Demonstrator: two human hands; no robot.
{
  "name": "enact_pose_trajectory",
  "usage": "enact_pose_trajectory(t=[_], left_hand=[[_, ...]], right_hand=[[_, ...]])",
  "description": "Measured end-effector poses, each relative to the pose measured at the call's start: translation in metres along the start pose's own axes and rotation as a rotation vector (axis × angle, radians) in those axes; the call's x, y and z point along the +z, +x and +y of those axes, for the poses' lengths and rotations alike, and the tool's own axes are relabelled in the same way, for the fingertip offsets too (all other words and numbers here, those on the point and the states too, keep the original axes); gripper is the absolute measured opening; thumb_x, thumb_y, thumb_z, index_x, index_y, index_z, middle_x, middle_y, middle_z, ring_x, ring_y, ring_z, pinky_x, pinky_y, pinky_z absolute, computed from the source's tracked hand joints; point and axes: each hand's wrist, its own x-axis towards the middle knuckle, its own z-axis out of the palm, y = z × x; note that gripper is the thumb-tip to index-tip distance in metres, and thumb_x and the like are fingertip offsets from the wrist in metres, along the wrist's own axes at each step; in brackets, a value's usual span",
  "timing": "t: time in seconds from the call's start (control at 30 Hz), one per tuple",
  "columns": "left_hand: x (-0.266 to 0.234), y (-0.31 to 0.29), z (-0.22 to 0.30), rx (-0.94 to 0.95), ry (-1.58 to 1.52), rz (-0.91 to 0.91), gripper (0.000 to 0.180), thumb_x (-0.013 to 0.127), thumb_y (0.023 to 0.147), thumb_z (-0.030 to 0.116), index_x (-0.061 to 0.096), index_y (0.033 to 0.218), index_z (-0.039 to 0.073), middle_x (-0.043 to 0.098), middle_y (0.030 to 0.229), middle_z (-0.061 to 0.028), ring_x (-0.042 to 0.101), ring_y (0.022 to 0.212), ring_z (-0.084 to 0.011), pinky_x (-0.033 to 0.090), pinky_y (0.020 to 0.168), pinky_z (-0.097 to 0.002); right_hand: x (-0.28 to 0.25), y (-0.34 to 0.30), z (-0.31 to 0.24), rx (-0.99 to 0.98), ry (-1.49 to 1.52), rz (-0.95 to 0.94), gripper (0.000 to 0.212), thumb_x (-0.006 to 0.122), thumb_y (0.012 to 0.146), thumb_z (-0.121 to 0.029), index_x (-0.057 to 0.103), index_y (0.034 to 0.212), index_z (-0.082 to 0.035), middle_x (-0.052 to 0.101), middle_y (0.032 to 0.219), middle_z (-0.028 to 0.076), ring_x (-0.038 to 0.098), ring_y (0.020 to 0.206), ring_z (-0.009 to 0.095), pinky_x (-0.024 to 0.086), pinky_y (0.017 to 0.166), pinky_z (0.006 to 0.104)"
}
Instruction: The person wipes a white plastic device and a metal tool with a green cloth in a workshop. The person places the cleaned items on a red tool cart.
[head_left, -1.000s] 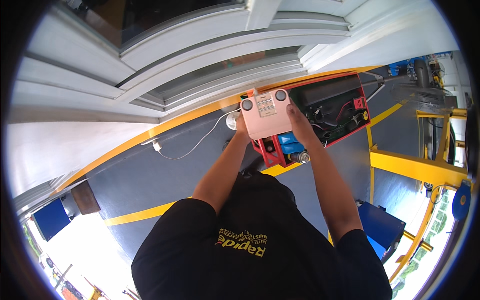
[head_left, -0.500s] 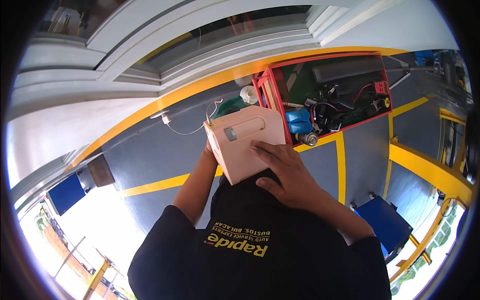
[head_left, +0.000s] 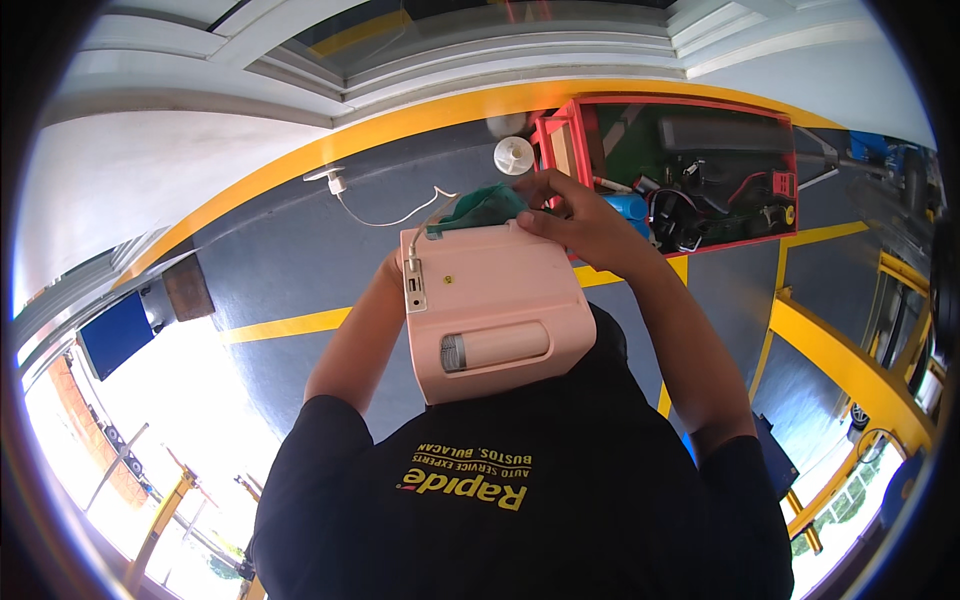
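Observation:
A pale pink box-shaped device (head_left: 490, 275) is held before my chest, its side with a recessed handle slot toward me. A white cable (head_left: 415, 240) runs into the small socket panel at its left edge. My left hand (head_left: 396, 266) grips the device's left side; most of its fingers are hidden behind it. A green translucent piece (head_left: 485, 208) sticks up past the device's far edge. My right hand (head_left: 565, 215) has its fingers curled at that piece's right end, the thumb by the device's far edge; the exact contact is partly hidden.
The cable leads to a white plug at a wall outlet (head_left: 335, 182). A white round part (head_left: 513, 155) lies on the grey floor beside a red-framed tray (head_left: 690, 100) of tools and blue cylinders. Yellow lift beams (head_left: 850, 360) stand at the right; a blue panel (head_left: 122, 335) is at left.
The device has tipped and come nearer my chest, showing its socket side. My right hand has moved from its near face to the far edge, by the green piece.

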Motion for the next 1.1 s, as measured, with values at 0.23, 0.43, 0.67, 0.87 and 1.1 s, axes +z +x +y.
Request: enact_pose_trajectory(t=[0.23,0.43,0.67,0.87,1.1], left_hand=[[-0.033,-0.011,0.010,-0.012,0.078,-0.069,0.073,0.050,0.101,0.059,0.045,0.152,0.007,0.059,0.143,-0.0183,0.063,0.124,-0.0308,0.051,0.104,-0.0416],[-0.069,-0.006,0.015,0.043,0.095,-0.264,0.072,0.054,0.101,0.057,0.045,0.151,0.006,0.060,0.142,-0.0180,0.064,0.123,-0.0282,0.052,0.103,-0.0375],[0.050,0.012,0.036,-0.252,0.094,-0.151,0.085,0.051,0.103,0.055,0.023,0.161,0.000,0.041,0.159,-0.0198,0.049,0.141,-0.0271,0.043,0.114,-0.0409],[0.058,0.017,0.053,-0.314,0.229,-0.187,0.091,0.047,0.101,0.061,0.020,0.161,-0.003,0.037,0.161,-0.0218,0.044,0.145,-0.0307,0.036,0.121,-0.0422],[0.055,0.039,0.049,-0.354,0.362,-0.433,0.096,0.049,0.098,0.066,0.022,0.161,-0.001,0.036,0.161,-0.0236,0.042,0.146,-0.0316,0.034,0.122,-0.0442]], right_hand=[[0.008,0.010,0.004,-0.209,-0.120,0.122,0.021,0.068,0.098,-0.020,0.059,0.106,-0.002,0.060,0.113,0.007,0.060,0.098,0.014,0.050,0.088,0.0308],[0.005,-0.027,-0.011,-0.312,0.042,0.155,0.008,0.058,0.102,-0.009,0.056,0.101,-0.001,0.063,0.123,0.011,0.062,0.103,0.020,0.049,0.093,0.0348],[-0.011,-0.078,-0.015,-0.307,0.115,0.070,0.004,0.059,0.096,-0.005,0.055,0.097,-0.003,0.059,0.138,0.011,0.056,0.123,0.024,0.044,0.106,0.0390],[-0.019,-0.103,-0.048,-0.514,-0.400,-0.101,0.010,0.069,0.082,-0.011,0.061,0.081,-0.005,0.057,0.136,0.010,0.049,0.129,0.035,0.038,0.110,0.0467],[0.032,-0.079,-0.072,-0.697,-0.514,-0.069,0.017,0.077,0.081,-0.019,0.063,0.079,-0.010,0.056,0.111,0.005,0.050,0.104,0.028,0.042,0.097,0.0446]])
